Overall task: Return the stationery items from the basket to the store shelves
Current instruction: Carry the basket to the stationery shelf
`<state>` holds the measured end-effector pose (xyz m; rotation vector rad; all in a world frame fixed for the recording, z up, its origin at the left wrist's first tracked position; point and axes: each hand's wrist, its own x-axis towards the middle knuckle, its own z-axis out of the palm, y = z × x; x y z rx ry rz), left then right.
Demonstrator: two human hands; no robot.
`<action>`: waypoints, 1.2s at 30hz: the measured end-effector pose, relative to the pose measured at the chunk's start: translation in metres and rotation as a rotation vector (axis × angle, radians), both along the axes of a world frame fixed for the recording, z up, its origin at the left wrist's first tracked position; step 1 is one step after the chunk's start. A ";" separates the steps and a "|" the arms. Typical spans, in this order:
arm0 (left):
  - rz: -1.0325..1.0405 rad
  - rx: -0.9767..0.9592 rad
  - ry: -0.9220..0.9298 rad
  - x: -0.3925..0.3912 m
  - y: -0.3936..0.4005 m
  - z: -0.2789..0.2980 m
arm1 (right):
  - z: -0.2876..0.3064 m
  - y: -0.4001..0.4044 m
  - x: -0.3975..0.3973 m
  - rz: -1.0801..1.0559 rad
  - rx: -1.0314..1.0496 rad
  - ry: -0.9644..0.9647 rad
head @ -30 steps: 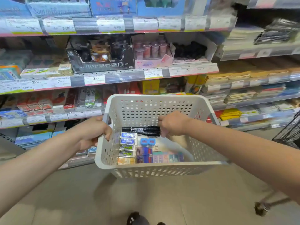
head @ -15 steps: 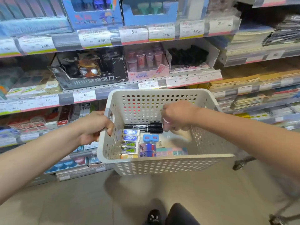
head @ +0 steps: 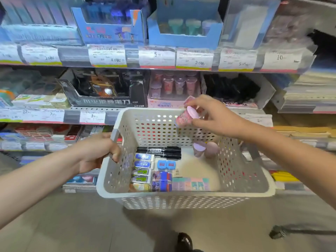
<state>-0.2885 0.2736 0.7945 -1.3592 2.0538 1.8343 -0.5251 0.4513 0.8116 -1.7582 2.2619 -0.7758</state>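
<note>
A: Where is the pink cup-shaped item (head: 186,116)?

B: The right hand (head: 214,115) pinches it with curled fingers, tilted, above the far rim of the white basket (head: 181,199), just in front of the pink display box (head: 174,102) on the middle shelf (head: 72,116).

A: And the left hand (head: 98,153)?

B: It grips the grey handle at the left edge of the basket, fingers wrapped around it.

A: What lies inside the basket?

B: Two similar pink items (head: 205,149) near the far right corner, black markers (head: 160,152) along the far wall, erasers (head: 142,171) in a row by the left wall, and two small blue items (head: 166,164) beside them.
</note>
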 end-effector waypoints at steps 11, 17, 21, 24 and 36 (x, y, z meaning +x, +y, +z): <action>0.092 0.094 0.004 -0.006 0.009 -0.003 | -0.015 -0.098 -0.049 -0.248 -0.028 -0.038; 0.081 0.084 -0.022 -0.006 0.006 0.002 | -0.023 -0.121 -0.057 -0.197 0.085 0.125; 0.080 0.068 -0.025 -0.009 0.004 0.005 | -0.023 -0.130 -0.062 -0.127 0.108 0.117; 0.069 0.058 -0.034 -0.010 0.001 0.008 | -0.022 -0.132 -0.064 -0.146 0.216 0.226; 0.041 0.046 -0.040 -0.012 -0.006 0.011 | -0.012 -0.108 -0.077 -0.066 0.199 0.116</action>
